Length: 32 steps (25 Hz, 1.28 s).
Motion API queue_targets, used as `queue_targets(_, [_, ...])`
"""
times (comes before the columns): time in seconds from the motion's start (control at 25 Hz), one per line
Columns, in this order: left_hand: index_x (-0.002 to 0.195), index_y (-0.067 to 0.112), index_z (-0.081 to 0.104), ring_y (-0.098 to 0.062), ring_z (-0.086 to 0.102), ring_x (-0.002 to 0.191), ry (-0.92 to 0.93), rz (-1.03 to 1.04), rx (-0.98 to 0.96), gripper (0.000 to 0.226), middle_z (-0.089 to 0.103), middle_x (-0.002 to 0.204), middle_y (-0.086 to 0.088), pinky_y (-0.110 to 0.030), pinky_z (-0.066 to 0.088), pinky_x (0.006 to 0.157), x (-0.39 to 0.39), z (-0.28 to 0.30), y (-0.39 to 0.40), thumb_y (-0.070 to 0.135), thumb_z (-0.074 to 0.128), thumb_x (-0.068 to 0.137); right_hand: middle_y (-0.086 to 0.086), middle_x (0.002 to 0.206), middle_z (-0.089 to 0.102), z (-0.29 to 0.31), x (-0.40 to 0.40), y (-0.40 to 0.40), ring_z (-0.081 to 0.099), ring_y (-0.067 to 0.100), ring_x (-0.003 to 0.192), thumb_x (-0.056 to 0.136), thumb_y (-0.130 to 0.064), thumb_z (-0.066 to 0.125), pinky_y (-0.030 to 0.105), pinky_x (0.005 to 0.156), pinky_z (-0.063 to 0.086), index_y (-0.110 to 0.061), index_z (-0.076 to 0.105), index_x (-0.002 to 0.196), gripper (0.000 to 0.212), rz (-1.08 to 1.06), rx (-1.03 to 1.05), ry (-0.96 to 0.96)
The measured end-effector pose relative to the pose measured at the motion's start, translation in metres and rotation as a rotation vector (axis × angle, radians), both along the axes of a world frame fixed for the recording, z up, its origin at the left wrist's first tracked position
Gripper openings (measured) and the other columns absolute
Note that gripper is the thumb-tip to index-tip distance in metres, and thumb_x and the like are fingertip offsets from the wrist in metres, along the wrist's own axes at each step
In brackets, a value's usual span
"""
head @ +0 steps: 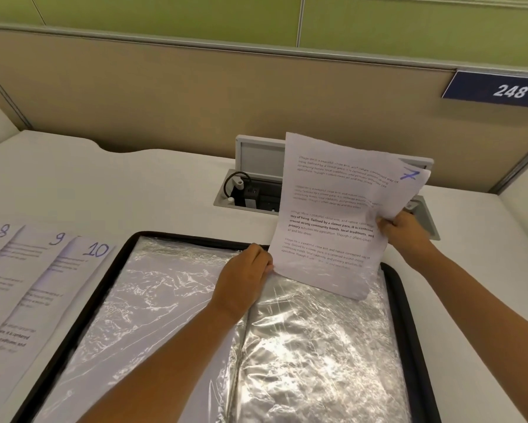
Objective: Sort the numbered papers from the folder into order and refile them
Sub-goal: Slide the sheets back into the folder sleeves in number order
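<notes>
We hold the sheet marked 7 (336,215) tilted above the open folder (404,315); our left hand (241,279) pinches its lower left corner; our right hand (401,232) curls round its right edge; sheets 8, 9 and 10 (33,285) lie fanned at the left on the desk (134,190).

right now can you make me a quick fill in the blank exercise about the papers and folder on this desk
1. The sheet held in both hands is marked with the number ____.
2. The right hand grips the sheet, and the left hand pinches its lower ____ corner.
3. Three papers lie on the desk to the left of the folder, numbered 8, 9 and ____.
4. The blue sign on the partition reads ____.

Missing words: 7; left; 10; 248
</notes>
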<state>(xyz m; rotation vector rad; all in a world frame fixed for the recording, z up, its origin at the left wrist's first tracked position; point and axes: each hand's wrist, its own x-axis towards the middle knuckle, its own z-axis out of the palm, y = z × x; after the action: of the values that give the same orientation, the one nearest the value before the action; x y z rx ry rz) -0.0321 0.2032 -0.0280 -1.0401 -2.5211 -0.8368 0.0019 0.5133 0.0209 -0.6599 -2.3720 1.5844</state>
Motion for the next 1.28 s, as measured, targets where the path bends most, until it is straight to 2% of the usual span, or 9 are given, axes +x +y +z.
queue_targets(0.04, [0.083,0.01,0.063,-0.011,0.053,0.059,0.013,-0.012,0.001,0.004,0.057,0.081,0.0,-0.016,0.042,0.052,0.0,-0.001,-0.001,0.013,0.062,0.085,0.009,0.119,0.056,0.001,0.0,0.001,0.053,0.027,0.111,0.098,-0.008,0.044,0.046,0.1,0.043,-0.003,0.049,0.13,0.033,0.007,-0.008,0.0])
queue_targets(0.16, [0.084,0.007,0.063,-0.013,0.055,0.06,-0.009,-0.015,-0.015,0.017,0.059,0.083,-0.003,-0.014,0.04,0.054,0.001,0.0,-0.001,0.002,0.074,0.072,0.007,0.111,0.059,0.007,0.0,0.004,0.054,0.026,0.106,0.098,-0.006,0.043,0.044,0.093,0.047,-0.005,0.052,0.127,0.03,-0.008,-0.069,0.052])
queue_targets(0.28, [0.083,0.007,0.061,-0.012,0.053,0.059,0.034,-0.011,0.019,0.001,0.059,0.079,-0.003,-0.016,0.042,0.051,0.001,-0.003,-0.001,0.008,0.062,0.083,0.0,0.103,0.061,0.012,0.0,0.004,0.057,0.022,0.102,0.098,-0.007,0.044,0.035,0.084,0.051,-0.008,0.053,0.124,0.028,0.022,-0.106,0.074])
queue_targets(0.4, [0.077,0.008,0.056,-0.012,0.047,0.055,0.024,0.008,0.048,0.025,0.056,0.07,-0.002,-0.023,0.04,0.045,0.0,-0.003,-0.001,0.021,0.039,0.09,0.009,0.116,0.06,0.005,-0.003,0.0,0.056,0.027,0.111,0.097,-0.007,0.046,0.045,0.099,0.045,-0.007,0.052,0.126,0.029,0.079,-0.042,0.017])
queue_targets(0.56, [0.072,0.012,0.05,-0.006,0.04,0.053,-0.04,0.04,0.062,0.021,0.052,0.064,0.001,-0.01,0.026,0.047,0.002,0.0,0.0,0.02,0.041,0.09,0.01,0.118,0.061,-0.001,-0.001,-0.009,0.056,0.027,0.11,0.096,-0.011,0.049,0.042,0.096,0.045,-0.006,0.054,0.124,0.029,0.149,-0.002,-0.097])
queue_targets(0.68, [0.079,0.014,0.053,-0.005,0.042,0.063,-0.137,0.048,0.112,0.016,0.054,0.074,0.003,-0.011,0.035,0.056,0.002,-0.002,0.0,0.02,0.043,0.091,0.01,0.117,0.063,-0.004,0.002,-0.011,0.062,0.026,0.104,0.094,-0.011,0.053,0.041,0.09,0.05,-0.006,0.055,0.124,0.03,0.097,-0.068,-0.048])
queue_targets(0.88, [0.093,0.012,0.059,-0.003,0.048,0.071,0.02,0.012,0.117,0.008,0.059,0.088,0.001,-0.011,0.04,0.061,0.0,-0.004,0.0,0.013,0.053,0.09,0.001,0.107,0.066,-0.013,0.004,-0.02,0.065,0.018,0.096,0.095,-0.004,0.049,0.028,0.072,0.059,-0.009,0.053,0.124,0.031,-0.046,-0.459,0.032])
queue_targets(1.0, [0.095,0.002,0.065,-0.017,0.061,0.069,0.146,-0.011,0.061,0.016,0.064,0.088,-0.008,-0.022,0.052,0.058,-0.002,-0.007,0.0,0.001,0.069,0.08,0.001,0.108,0.066,-0.015,0.005,-0.027,0.065,0.019,0.096,0.094,-0.003,0.05,0.029,0.071,0.059,-0.01,0.052,0.124,0.032,0.043,-0.394,-0.034])
queue_targets(1.28, [0.09,0.004,0.065,-0.016,0.059,0.067,0.088,-0.047,0.014,0.012,0.062,0.086,-0.006,-0.022,0.052,0.053,-0.001,-0.004,0.0,0.003,0.071,0.078,0.006,0.12,0.063,-0.003,0.0,-0.005,0.062,0.027,0.109,0.092,-0.004,0.053,0.039,0.086,0.054,-0.009,0.049,0.131,0.039,0.123,-0.31,-0.029])
